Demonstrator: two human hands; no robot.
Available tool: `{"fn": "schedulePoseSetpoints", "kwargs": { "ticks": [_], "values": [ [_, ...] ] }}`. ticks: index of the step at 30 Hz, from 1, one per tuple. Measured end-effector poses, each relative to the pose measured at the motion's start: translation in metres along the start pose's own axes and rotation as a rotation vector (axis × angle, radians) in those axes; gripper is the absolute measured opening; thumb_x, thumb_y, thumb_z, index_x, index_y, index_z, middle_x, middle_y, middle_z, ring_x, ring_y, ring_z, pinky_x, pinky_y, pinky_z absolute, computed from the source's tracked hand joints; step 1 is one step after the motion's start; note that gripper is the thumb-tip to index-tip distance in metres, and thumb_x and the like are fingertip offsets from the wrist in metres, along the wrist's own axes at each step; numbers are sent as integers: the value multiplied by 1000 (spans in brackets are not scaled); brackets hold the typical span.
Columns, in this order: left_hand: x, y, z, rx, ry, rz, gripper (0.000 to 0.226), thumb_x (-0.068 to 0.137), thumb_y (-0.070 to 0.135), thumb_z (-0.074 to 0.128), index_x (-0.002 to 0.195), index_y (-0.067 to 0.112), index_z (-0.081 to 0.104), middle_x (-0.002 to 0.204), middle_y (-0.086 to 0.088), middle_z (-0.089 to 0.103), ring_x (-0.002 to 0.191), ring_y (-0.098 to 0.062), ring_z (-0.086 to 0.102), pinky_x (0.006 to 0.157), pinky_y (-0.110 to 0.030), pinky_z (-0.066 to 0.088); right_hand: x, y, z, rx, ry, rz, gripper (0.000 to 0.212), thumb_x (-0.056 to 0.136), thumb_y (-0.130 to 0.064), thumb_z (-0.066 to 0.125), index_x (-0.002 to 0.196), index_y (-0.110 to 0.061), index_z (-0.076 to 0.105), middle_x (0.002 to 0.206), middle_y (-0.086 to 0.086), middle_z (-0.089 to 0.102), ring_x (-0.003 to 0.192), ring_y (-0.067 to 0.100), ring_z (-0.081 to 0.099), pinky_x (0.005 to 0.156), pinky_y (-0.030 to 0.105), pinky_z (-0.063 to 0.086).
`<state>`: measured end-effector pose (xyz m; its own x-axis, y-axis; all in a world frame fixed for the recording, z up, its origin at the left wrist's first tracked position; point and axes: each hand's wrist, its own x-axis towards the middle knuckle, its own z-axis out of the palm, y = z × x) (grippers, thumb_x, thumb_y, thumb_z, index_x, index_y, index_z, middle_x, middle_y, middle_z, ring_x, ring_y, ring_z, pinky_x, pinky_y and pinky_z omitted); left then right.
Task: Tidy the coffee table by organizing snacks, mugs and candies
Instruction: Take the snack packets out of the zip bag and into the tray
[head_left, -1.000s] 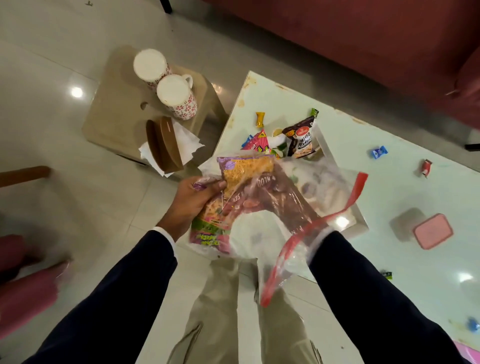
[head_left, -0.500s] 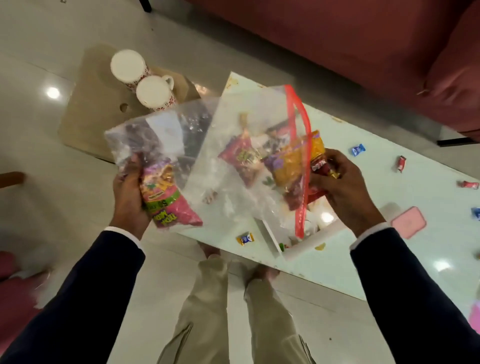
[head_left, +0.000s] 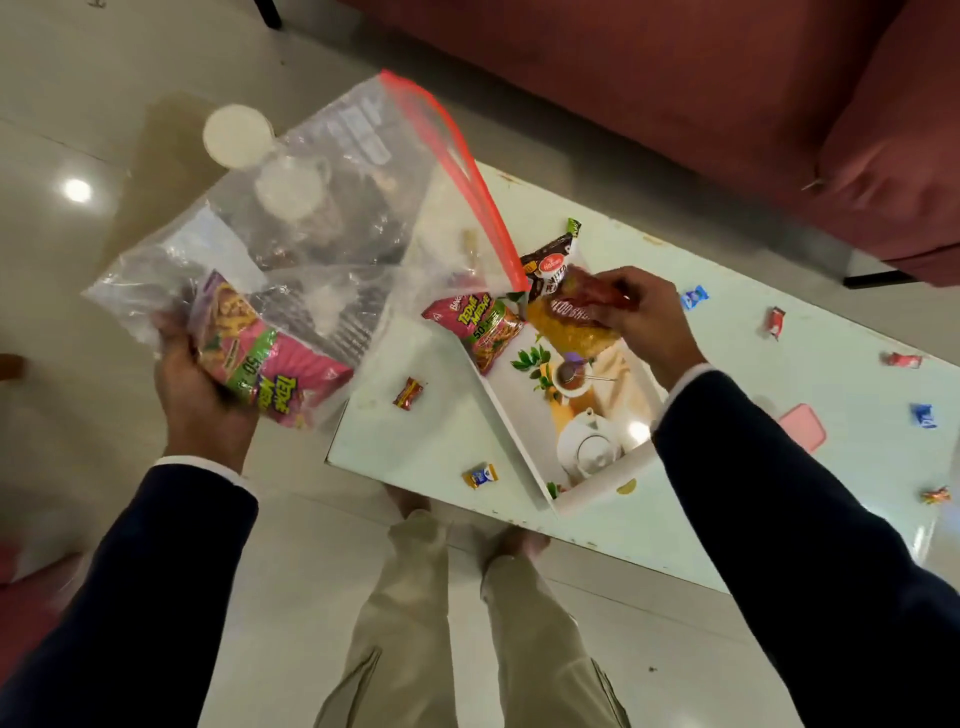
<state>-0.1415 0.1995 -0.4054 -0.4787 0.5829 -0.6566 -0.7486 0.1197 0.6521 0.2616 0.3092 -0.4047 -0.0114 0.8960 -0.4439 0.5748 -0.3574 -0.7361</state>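
Observation:
My left hand (head_left: 200, 384) grips the bottom of a clear zip bag (head_left: 332, 208) with a red seal strip, pinching a pink snack packet (head_left: 265, 358) inside it. The bag hangs open over the table's left end. My right hand (head_left: 644, 317) holds a yellow-and-maroon snack packet (head_left: 571, 325) outside the bag, above a white tray (head_left: 498, 410). In the tray lie another pink packet (head_left: 483, 325) and a dark peanut packet (head_left: 550, 265). Wrapped candies are scattered on the pale coffee table (head_left: 441, 441), among them a red one (head_left: 409, 392) and a yellow one (head_left: 480, 475).
A wooden stool (head_left: 166, 150) on the left carries two white mugs, one (head_left: 238, 136) in plain sight and one (head_left: 291, 187) seen through the bag. A pink lid (head_left: 802, 428) lies on the table's right part. A red sofa (head_left: 727, 104) runs behind the table. My legs stand at the table's near edge.
My right hand has pulled the yellow-and-maroon packet out of the bag and lowered it over the tray. The bag's mouth has swung up and left. My left hand still holds the bag's bottom.

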Motion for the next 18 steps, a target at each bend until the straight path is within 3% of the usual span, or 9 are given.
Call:
{"fn": "schedulePoseSetpoints", "kwargs": {
  "ticks": [3,7,9,12,14,16,18],
  "values": [
    [4,-1,-2,-27,29,31,62,106,52,40,153,11,45,155,-18,48,137,-35,54,114,-57,41,20,-14,19,-453,-200,-172,18,85,-7,75,101,-14,76,97,1,75,95,22,69,87,32,53],
    [5,-5,-3,14,58,72,61,107,49,38,155,11,41,156,-16,47,140,-33,51,116,-55,40,32,-22,68,-750,-485,-263,19,92,-6,66,106,-14,75,108,5,74,105,24,68,96,41,54],
    [5,-7,-7,28,57,76,60,108,48,37,155,11,42,155,-15,49,139,-32,52,115,-54,41,36,-18,88,-725,-435,-264,21,92,-5,65,108,-13,75,111,9,72,109,30,65,97,43,53],
    [5,-8,-10,53,57,89,60,108,48,37,154,10,44,154,-14,51,137,-31,55,115,-53,42,33,-1,101,-466,-115,-236,41,81,-1,73,121,-9,67,119,14,62,114,33,56,97,35,45],
    [6,-8,-11,77,57,95,60,108,48,37,154,11,44,152,-13,53,135,-29,57,113,-52,44,21,14,104,-272,76,-136,54,78,-9,78,129,-10,59,125,13,54,118,30,49,99,34,40],
    [6,-10,-11,96,31,92,61,107,50,37,154,12,44,149,-13,56,132,-29,59,109,-52,47,11,32,107,-221,102,-5,65,78,-20,82,135,-10,52,133,14,48,123,33,45,106,43,39],
    [6,-12,-10,100,17,81,62,107,51,37,154,12,43,148,-14,56,133,-31,59,110,-54,46,6,50,111,-226,27,106,79,77,-31,84,143,-13,45,142,13,43,130,36,43,110,53,37]
  ]
}}
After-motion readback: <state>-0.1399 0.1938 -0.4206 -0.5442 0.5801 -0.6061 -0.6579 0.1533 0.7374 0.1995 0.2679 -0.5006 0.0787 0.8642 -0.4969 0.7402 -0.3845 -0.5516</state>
